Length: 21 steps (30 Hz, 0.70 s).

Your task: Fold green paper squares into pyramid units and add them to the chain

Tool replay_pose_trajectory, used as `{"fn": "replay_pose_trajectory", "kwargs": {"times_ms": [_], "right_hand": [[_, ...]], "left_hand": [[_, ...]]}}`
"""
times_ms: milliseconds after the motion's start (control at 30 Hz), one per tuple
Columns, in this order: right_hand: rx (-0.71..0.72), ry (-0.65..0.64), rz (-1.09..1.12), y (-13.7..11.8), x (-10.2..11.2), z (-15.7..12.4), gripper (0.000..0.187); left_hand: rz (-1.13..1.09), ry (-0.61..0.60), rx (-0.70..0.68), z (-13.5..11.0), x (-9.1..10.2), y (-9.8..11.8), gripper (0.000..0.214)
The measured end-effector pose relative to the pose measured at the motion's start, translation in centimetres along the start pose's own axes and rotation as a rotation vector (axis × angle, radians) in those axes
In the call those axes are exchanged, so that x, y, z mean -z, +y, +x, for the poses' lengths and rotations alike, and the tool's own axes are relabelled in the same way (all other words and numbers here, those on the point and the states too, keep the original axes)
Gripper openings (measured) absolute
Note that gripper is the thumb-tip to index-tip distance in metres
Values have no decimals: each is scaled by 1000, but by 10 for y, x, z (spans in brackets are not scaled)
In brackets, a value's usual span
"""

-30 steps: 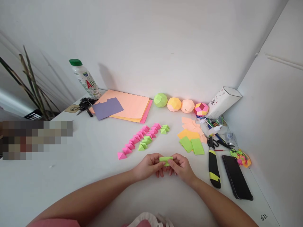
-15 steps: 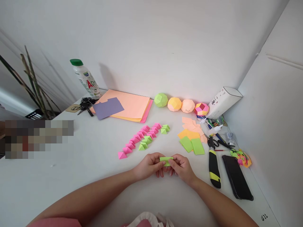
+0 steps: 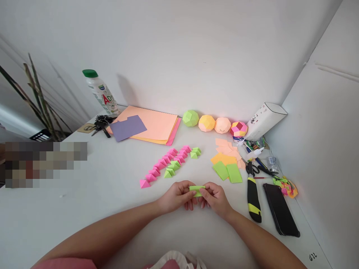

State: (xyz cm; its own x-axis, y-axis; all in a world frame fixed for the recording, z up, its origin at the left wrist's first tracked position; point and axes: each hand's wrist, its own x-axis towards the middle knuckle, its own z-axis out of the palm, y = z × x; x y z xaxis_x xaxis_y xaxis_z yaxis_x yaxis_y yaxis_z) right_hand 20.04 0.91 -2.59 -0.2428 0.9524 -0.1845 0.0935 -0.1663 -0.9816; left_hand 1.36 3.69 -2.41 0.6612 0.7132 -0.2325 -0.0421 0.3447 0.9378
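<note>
My left hand (image 3: 175, 196) and my right hand (image 3: 215, 198) meet over the white table (image 3: 92, 190), each pinching one end of a small folded green paper piece (image 3: 196, 189). Both hands have fingers curled around it. Just beyond them lies a diagonal row of several folded pink paper units (image 3: 165, 164) with several green folded units (image 3: 172, 169) beside it. To the right of the hands sit loose green paper rectangles (image 3: 227, 172) on orange and peach paper squares (image 3: 226, 151).
Four paper polyhedron balls (image 3: 214, 125) line the back wall. Peach and purple paper sheets (image 3: 146, 125), a bottle (image 3: 101, 93) and keys (image 3: 99, 123) stand back left. At right lie a utility knife (image 3: 254, 200), phone (image 3: 280, 213), scissors (image 3: 252, 169), pens and a white box (image 3: 265, 121).
</note>
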Motion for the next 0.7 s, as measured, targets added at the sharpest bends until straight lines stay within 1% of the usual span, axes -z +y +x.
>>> {"fn": "replay_pose_trajectory", "kwargs": {"times_ms": [367,700], "right_hand": [[-4,1,-3,-1,0,0,28],[-3,3,-3,0,0,-1,27]], "left_hand": [[-3,13,11,0,-2,4,39],[-7,17,15,0,-2,3,40]]}}
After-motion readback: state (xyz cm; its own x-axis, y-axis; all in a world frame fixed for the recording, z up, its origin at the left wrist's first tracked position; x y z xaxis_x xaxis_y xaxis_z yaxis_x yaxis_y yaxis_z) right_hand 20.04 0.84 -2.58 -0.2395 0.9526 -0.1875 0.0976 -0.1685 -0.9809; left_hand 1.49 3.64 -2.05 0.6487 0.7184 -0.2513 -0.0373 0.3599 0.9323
